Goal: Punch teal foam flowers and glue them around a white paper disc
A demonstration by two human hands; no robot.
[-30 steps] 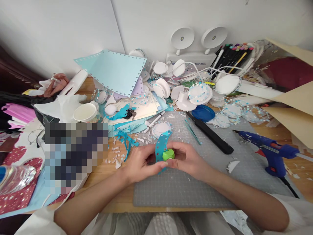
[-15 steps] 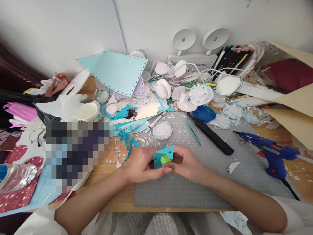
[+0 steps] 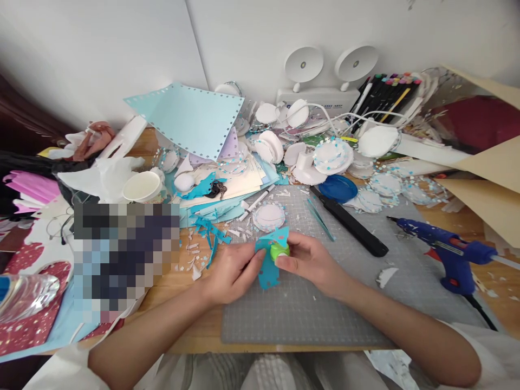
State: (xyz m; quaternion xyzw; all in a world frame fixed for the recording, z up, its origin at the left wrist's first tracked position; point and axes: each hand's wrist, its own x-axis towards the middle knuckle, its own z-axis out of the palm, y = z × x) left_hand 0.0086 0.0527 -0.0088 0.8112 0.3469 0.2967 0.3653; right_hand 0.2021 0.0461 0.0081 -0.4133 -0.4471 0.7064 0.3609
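Note:
My left hand (image 3: pixel 236 271) pinches a piece of blue paper (image 3: pixel 268 275) between thumb and fingers. Small holes run along the edges of the paper, and it curves upward at the top. My right hand (image 3: pixel 311 265) is closed around a small bright green craft punch (image 3: pixel 279 251), which sits against the right side of the paper. Fingers hide part of the punch. Both hands are above the grey cutting mat (image 3: pixel 260 325). Just beyond them lies a white round disc trimmed with tiny blue and white pieces (image 3: pixel 268 216).
Tweezers (image 3: pixel 320 219) and a black-handled cutter (image 3: pixel 351 223) lie on the mat's far side. A blue glue gun (image 3: pixel 447 244) rests at right. Blue paper scraps (image 3: pixel 212 233) are left of the hands. White discs, papers and a paper cup (image 3: pixel 142 186) crowd the back.
The blue paper has turned and now hangs lower, showing more of its surface. The green punch shows more on its right side, and my right thumb has shifted onto it.

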